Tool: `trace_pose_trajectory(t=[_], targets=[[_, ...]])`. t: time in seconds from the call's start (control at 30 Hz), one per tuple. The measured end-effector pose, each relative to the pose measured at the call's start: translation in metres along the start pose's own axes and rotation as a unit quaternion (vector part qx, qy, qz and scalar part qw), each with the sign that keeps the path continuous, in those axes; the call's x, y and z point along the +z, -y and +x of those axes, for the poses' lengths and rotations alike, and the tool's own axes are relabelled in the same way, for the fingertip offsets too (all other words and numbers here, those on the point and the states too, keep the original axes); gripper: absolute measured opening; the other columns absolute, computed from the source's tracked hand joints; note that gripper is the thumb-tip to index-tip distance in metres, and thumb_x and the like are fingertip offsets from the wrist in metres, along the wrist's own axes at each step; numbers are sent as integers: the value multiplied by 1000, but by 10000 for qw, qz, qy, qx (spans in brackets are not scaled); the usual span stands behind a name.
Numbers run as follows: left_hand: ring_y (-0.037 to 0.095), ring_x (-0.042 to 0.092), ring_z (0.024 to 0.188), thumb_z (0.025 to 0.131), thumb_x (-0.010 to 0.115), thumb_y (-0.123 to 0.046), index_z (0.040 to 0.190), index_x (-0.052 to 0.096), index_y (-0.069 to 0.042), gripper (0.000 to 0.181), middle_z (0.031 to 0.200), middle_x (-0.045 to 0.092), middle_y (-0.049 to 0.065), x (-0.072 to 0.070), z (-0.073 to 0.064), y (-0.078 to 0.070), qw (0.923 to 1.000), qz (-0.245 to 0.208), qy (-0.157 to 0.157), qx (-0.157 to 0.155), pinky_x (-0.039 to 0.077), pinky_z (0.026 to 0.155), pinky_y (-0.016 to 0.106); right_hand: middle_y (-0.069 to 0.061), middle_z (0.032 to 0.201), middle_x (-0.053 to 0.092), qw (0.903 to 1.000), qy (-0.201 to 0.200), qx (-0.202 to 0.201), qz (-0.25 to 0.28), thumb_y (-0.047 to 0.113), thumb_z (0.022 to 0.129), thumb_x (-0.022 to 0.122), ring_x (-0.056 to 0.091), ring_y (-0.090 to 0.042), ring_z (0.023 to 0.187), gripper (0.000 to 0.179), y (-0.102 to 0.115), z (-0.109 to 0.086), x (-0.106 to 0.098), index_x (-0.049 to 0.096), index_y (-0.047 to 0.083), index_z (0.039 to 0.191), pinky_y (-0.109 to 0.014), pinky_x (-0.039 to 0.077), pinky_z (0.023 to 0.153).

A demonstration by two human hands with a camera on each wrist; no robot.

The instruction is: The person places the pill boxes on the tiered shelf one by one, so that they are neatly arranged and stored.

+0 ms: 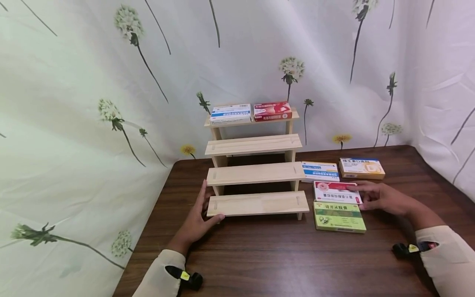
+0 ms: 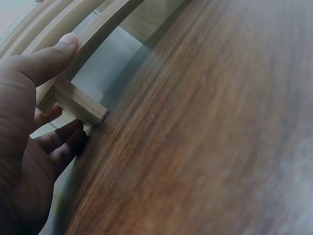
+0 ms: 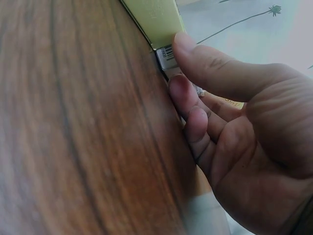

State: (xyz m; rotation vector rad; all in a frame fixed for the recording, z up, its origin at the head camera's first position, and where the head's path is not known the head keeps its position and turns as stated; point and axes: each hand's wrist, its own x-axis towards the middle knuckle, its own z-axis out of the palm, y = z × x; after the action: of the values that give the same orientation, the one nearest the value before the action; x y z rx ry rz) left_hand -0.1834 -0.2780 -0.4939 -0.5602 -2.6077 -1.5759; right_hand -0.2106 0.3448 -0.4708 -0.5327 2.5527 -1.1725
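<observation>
A four-step wooden display rack (image 1: 256, 173) stands on the table. My left hand (image 1: 198, 218) grips the left end of its lowest step, thumb on the front edge and fingers around the side; the left wrist view shows the fingers (image 2: 66, 142) beside the rack's leg (image 2: 80, 100). My right hand (image 1: 382, 198) holds the right end of a red-and-white medicine box (image 1: 335, 193), which lies on the table. Right in front of it is a green medicine box (image 1: 339, 217), whose corner is near my right thumb (image 3: 215, 68) in the right wrist view.
A blue-and-white box (image 1: 320, 171) and an orange-and-white box (image 1: 361, 168) lie behind, right of the rack. On the top step sit another blue-and-white box (image 1: 231, 114) and a red box (image 1: 272, 111). Floral cloth (image 1: 237, 74) hangs behind the dark wooden table (image 1: 259, 255).
</observation>
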Motion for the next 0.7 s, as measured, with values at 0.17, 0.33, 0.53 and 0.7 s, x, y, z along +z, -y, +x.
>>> trace_pose_trajectory(t=[0.17, 0.33, 0.53, 0.7], targets=[[42, 58, 147, 97, 86, -24, 174, -7, -47, 123, 167, 48, 20, 0, 0, 1, 10000, 42, -9, -22, 43, 118, 67, -27, 147, 49, 9999, -53, 132, -82, 18, 98, 82, 58, -7, 86, 67, 1, 0, 0, 57, 3, 158, -25, 45, 75], [42, 59, 146, 97, 87, -24, 174, -7, -47, 123, 166, 49, 20, 0, -1, 1, 10000, 54, -4, -13, 43, 117, 67, -28, 146, 49, 9999, -73, 118, -90, 17, 98, 81, 57, -8, 85, 65, 0, -1, 0, 58, 3, 157, -26, 44, 74], [42, 59, 146, 97, 86, -23, 174, -7, -48, 123, 166, 48, 20, 0, 0, 1, 10000, 20, -2, 17, 43, 117, 67, -33, 162, 44, 9996, -82, 213, -189, 23, 99, 82, 55, -8, 97, 64, 2, 0, 0, 60, 6, 156, -25, 43, 82], [41, 59, 146, 97, 86, -23, 174, -8, -45, 123, 166, 49, 21, 0, 0, 0, 10000, 28, 21, -4, 43, 118, 67, -33, 162, 43, 9996, -74, 233, -134, 23, 99, 81, 55, -9, 96, 64, 2, 0, 0, 59, 6, 157, -25, 42, 81]])
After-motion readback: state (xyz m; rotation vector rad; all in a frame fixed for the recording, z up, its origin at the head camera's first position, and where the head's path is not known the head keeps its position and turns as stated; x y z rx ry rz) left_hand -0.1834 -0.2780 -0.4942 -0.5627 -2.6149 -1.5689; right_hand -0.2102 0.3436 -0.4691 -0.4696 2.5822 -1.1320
